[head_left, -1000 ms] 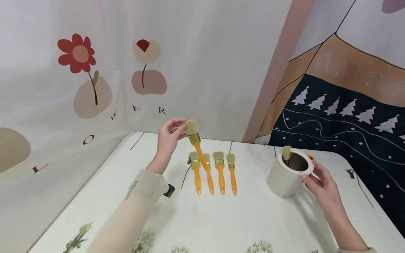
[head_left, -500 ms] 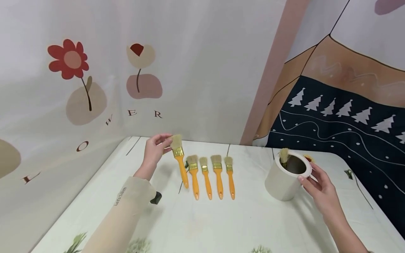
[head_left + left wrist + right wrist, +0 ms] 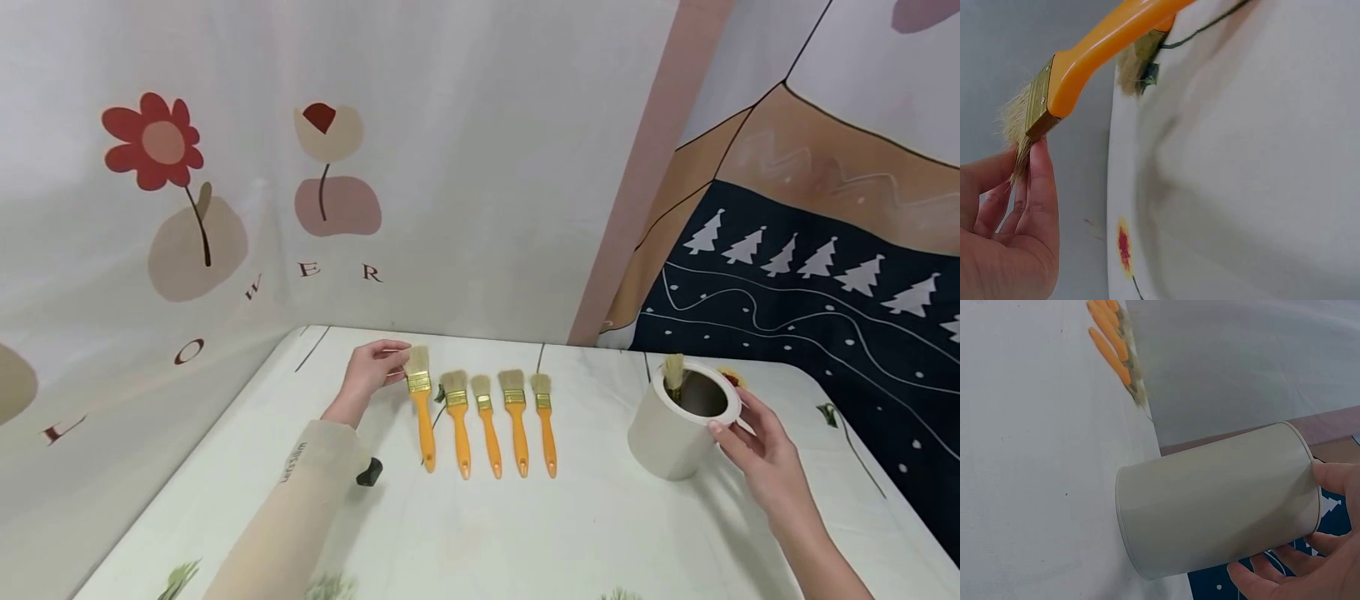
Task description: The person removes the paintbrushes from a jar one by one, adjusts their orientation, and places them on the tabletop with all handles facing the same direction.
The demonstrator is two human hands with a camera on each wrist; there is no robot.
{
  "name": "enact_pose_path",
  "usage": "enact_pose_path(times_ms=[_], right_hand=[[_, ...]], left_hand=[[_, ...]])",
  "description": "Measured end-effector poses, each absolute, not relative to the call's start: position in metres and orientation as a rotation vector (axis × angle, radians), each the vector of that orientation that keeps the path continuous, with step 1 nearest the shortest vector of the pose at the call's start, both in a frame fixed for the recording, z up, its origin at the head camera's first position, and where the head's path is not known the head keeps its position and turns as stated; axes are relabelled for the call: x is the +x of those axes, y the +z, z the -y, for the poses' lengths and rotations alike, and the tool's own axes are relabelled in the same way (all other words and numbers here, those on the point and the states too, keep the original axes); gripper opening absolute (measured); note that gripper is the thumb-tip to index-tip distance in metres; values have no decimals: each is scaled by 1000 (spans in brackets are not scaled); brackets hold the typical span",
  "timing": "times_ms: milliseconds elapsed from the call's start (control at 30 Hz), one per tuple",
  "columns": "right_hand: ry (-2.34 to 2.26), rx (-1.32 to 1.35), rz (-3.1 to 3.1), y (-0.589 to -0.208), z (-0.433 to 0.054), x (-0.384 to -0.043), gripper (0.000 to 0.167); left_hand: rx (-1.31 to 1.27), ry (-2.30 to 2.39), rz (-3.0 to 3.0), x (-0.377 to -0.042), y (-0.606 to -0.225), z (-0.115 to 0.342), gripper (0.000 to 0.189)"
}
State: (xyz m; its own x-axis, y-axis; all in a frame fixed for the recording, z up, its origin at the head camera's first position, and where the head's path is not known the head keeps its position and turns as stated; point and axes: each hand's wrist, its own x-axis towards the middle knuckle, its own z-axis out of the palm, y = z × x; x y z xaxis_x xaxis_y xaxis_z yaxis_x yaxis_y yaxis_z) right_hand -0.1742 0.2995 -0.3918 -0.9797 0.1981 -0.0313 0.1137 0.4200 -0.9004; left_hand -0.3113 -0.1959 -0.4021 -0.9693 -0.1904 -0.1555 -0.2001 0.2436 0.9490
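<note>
My left hand (image 3: 367,375) pinches a paintbrush (image 3: 423,421) by one edge of its pale bristles. In the left wrist view, thumb and fingertips meet on the bristles, below the metal ferrule, and the orange handle (image 3: 1100,53) slants up to the right. Several similar paintbrushes (image 3: 491,433) lie side by side just to its right, bristles away from me. At the right, my right hand (image 3: 768,454) holds an off-white cylindrical container (image 3: 663,437) near its rim, thumb on the near side. The bristles of another paintbrush (image 3: 674,372) stick up inside it; its lower part is hidden.
A white cloth (image 3: 465,542) with printed plants covers the table. A pale curtain (image 3: 480,208) with flower prints hangs behind, and a dark blue cloth (image 3: 825,325) with printed trees lies beyond the container at the right.
My left hand has carried the paintbrush left and down from above the row to beside the leftmost brush, its handle now nearly in line with the others. The right hand stays on the container.
</note>
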Motion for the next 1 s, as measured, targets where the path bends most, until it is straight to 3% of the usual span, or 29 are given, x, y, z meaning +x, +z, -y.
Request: enact_pose_path(times_ms=[1000], right_hand=[[1602, -272, 2563, -396, -300, -175, 74]], left_hand=[[-392, 1692, -2477, -325, -442, 189, 28]])
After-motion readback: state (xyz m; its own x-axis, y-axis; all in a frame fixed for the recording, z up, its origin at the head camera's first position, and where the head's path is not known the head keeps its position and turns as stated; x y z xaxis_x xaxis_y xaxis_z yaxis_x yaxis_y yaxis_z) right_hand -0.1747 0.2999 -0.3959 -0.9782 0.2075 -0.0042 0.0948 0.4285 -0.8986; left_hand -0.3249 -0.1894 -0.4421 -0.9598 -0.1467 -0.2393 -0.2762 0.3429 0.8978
